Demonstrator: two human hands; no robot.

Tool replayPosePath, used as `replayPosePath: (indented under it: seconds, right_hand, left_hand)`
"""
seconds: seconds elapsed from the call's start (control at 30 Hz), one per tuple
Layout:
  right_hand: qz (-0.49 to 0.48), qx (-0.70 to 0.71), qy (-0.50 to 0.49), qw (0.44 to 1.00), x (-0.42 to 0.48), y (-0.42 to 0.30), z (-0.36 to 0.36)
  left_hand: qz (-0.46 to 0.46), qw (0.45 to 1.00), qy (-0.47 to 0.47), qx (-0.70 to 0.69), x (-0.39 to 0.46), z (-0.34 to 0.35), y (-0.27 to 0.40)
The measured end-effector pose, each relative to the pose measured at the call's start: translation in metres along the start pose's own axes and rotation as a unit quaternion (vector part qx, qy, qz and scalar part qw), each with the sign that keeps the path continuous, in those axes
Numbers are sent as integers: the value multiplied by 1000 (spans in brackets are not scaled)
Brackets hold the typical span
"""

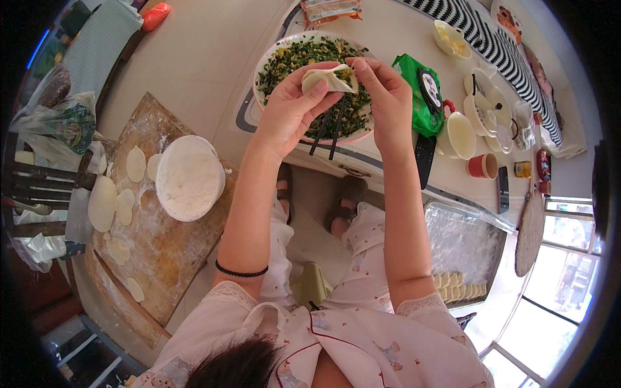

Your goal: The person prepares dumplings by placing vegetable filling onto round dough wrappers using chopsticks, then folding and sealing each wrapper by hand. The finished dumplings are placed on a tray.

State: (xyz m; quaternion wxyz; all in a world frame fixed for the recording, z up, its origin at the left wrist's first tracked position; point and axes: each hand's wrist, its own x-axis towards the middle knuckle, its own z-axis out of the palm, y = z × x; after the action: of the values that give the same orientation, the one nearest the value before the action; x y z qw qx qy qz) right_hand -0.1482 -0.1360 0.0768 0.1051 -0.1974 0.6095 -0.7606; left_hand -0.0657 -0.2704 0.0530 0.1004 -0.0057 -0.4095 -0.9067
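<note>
Both hands are raised over a large bowl [258, 72] of chopped green filling [291, 56]. My left hand [286, 106] holds a folded dumpling [320, 80], its thumb pressed against the dough. The dumpling's right end gapes and shows green filling inside. At that end, the fingertips of my right hand [383, 92] pinch the edge of the wrapper. A pair of dark chopsticks [326, 127] rests in the bowl, with the ends sticking out over the near rim.
On my left, a floured wooden board [165, 252] bears a round flour-dusted container [190, 178], a dough lump [102, 203], several flat wrappers [136, 164] and a rolling pin [123, 291]. To the right are a green wipes packet [421, 94], a paper cup [482, 166] and a tray [465, 237] with rows of dumplings [456, 286].
</note>
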Motion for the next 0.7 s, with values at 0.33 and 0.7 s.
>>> replayPosePath:
  seconds: [0.33, 0.7]
  right_hand:
    - [-146, -163, 11, 976, -2, -2, -4]
    - [5, 51, 7, 999, -4, -5, -3]
  left_hand:
    - [11, 1000, 18, -10, 1, -1, -2]
    - [16, 1000, 9, -6, 0, 1, 0]
